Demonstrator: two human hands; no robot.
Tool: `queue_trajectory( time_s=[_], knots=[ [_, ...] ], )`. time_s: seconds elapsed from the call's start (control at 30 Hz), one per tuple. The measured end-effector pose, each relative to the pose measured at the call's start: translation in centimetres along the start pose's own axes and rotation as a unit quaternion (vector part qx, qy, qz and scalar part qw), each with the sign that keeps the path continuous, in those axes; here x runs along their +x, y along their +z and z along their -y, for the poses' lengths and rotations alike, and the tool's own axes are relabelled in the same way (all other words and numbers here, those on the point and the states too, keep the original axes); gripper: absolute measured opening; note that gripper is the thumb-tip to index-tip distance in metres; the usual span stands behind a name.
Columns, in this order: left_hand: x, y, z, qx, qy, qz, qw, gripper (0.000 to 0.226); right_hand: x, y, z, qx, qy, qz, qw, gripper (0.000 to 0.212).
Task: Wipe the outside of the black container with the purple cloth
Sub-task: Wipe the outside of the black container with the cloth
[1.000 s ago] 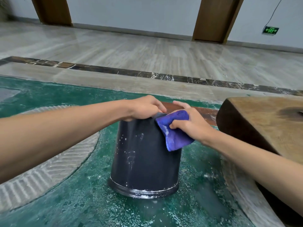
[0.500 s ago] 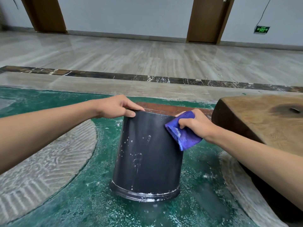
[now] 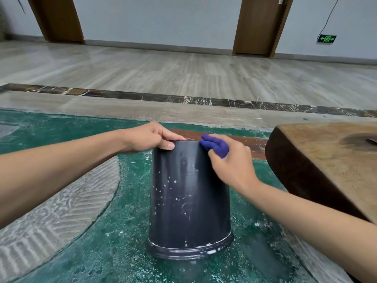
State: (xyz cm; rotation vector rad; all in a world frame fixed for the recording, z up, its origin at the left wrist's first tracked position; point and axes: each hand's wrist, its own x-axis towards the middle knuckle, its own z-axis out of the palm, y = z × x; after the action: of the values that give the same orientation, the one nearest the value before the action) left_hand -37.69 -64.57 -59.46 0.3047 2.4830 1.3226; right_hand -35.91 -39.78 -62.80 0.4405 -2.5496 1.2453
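The black container (image 3: 188,201) stands upside down on the green floor, its rim at the bottom and white specks on its side. My left hand (image 3: 151,137) grips its top left edge, thumb on the near side. My right hand (image 3: 230,162) presses the bunched purple cloth (image 3: 214,146) against the container's upper right edge. Most of the cloth is hidden under my fingers.
A thick dark wooden slab (image 3: 326,166) sits close on the right, near my right forearm. A pale ridged stone patch (image 3: 57,203) curves at the left. Beyond lies a marble floor with a dark stripe (image 3: 183,98) and two wooden door frames.
My right hand has carried the cloth up from the container's upper right side to its top edge and bunched it smaller. My left hand has shifted its grip along the top.
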Motion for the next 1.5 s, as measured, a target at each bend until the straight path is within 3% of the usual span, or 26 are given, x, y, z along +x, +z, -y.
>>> queue_trajectory(
  time_s=[0.2,0.33,0.47,0.57,0.63,0.67,0.73,0.83,1.0,1.2,1.3,1.5],
  knots=[
    [0.5,0.5,0.2,-0.015,-0.019,-0.036,0.999,0.042,-4.7,1.7,-0.4,-0.053,-0.166,0.093,0.980,0.051],
    [0.4,0.1,0.8,-0.029,-0.042,-0.062,0.997,0.042,-8.6,1.2,-2.7,-0.134,-0.299,0.139,0.934,0.038],
    [0.7,0.1,0.8,-0.034,-0.063,-0.078,0.994,0.041,-12.0,0.5,-4.2,-0.195,-0.347,0.242,0.885,0.028],
    [1.0,0.6,-0.3,-0.024,-0.064,-0.066,0.995,0.040,-13.3,-0.6,-4.4,-0.204,-0.321,0.289,0.878,0.024],
    [1.2,1.2,-1.2,-0.019,-0.062,-0.058,0.996,0.039,-12.6,-2.0,-4.0,-0.113,-0.255,0.324,0.904,0.029],
    [1.2,1.5,-1.8,-0.014,-0.061,-0.059,0.996,0.038,-11.9,-2.7,-3.8,-0.046,-0.208,0.321,0.923,0.034],
    [1.3,2.2,-2.8,-0.001,-0.056,-0.064,0.996,0.038,-9.5,-3.8,-3.5,0.047,-0.128,0.237,0.962,0.035],
    [1.3,3.3,-4.3,0.007,-0.054,-0.053,0.997,0.037,-3.8,-5.1,-2.1,0.034,-0.090,0.132,0.987,0.035],
    [1.4,5.2,-6.4,0.053,-0.034,-0.055,0.997,0.036,2.8,-6.7,-0.4,0.008,0.017,0.208,0.978,0.039],
    [0.1,3.2,-5.1,0.085,0.022,-0.056,0.995,0.020,3.2,-6.6,-2.3,0.014,0.022,0.172,0.985,0.041],
    [-0.4,1.5,-3.8,0.101,0.044,-0.041,0.993,0.028,2.9,-6.6,-3.3,0.049,0.036,0.151,0.987,0.027],
    [0.1,1.5,-3.6,0.140,0.068,-0.023,0.988,0.030,2.7,-6.8,-3.4,0.070,0.012,0.151,0.986,0.020]
  ],
)
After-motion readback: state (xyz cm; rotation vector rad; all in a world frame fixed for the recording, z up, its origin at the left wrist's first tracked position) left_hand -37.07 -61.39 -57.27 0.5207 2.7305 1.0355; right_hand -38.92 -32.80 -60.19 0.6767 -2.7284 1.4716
